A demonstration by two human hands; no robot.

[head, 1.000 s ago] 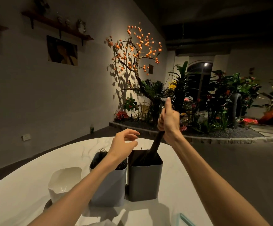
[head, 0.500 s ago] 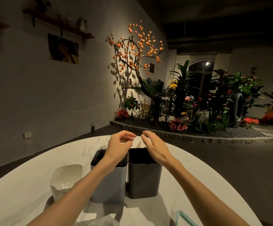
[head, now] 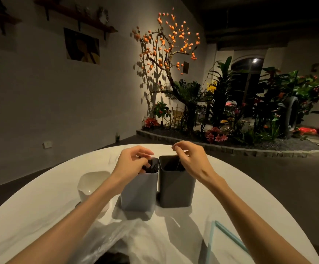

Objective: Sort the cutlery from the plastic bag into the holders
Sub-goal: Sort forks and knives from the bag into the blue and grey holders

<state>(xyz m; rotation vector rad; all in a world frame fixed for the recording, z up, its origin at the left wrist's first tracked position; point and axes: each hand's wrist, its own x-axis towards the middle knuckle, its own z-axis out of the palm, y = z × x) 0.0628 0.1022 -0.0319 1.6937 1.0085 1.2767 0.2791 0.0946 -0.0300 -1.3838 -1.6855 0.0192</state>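
Note:
Two tall holders stand side by side mid-table: a light grey holder [head: 139, 191] and a dark grey holder [head: 175, 187]. My left hand [head: 133, 161] is at the light holder's mouth, its fingers curled around the tops of the black cutlery [head: 152, 165] standing in it. My right hand [head: 191, 159] hovers over the dark holder's far rim with loosely spread fingers and nothing in it. The inside of the dark holder is too dark to see. The clear plastic bag [head: 128, 239] lies crumpled at the near edge, with dark cutlery [head: 113, 259] showing inside it.
A white holder [head: 92, 183] stands left of the grey pair, partly behind my left forearm. A clear sheet with a teal edge [head: 221, 231] lies at the near right. The round white table [head: 40, 206] ends just beyond the holders; a planted bed lies past it.
My right hand dropped a dark utensil into the dark holder, let go and now hovers empty above it. My left hand lowered from above the light holder onto its cutlery.

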